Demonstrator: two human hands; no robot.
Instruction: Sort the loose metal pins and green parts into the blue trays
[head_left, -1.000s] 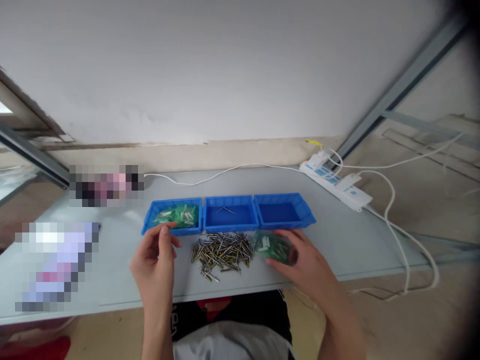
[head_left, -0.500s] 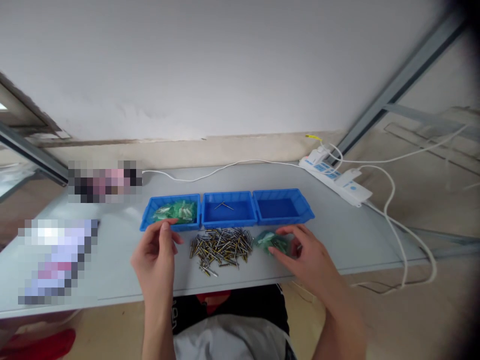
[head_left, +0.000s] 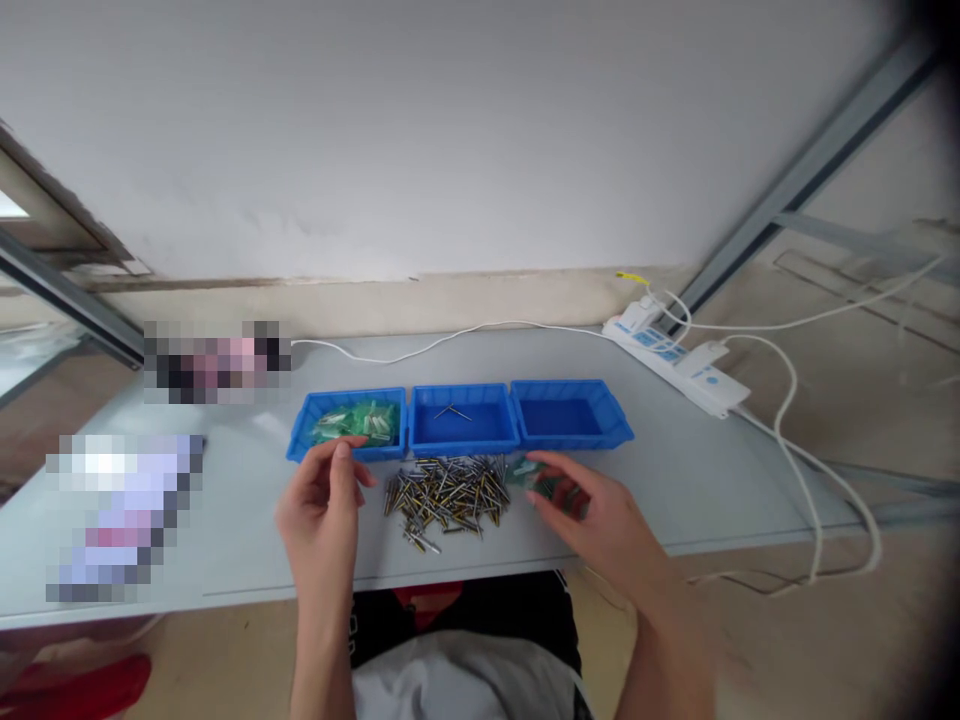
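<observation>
So, biggest stuff first: there's a plain pale wall (head_left: 450, 150) at the back, and a grey table (head_left: 240, 480) in front of it carrying everything. Three blue bins sit side by side in a row: left bin (head_left: 384, 453), middle bin (head_left: 465, 448), right bin (head_left: 559, 417). Off past the right bin there's a white power strip (head_left: 667, 362) with plugs in it.

Now the hands. The left hand (head_left: 322, 490) is just at the near side of the left bin, fingers loosely half-curled, and I can't see anything in them. No idea if it's actually touching the bin rim. The right hand (head_left: 600, 500) is over on the other side, thumb and index spread around a green packet, but most of that is hidden, so I can't tell if it's properly gripped or just touched.

Next size down: a heap of metal pins (head_left: 450, 495) on the table in front of the middle bin, between the hands. Then the green bags (head_left: 375, 420) in the left bin. The green packet (head_left: 521, 472) itself is on the right of the heap, right beside it. Tiniest are two loose pins (head_left: 459, 412) in the middle bin.

My read: the step in hand is handling that packet, and the next move calls for a secure pinch on soft plastic without knocking the heap.
</observation>
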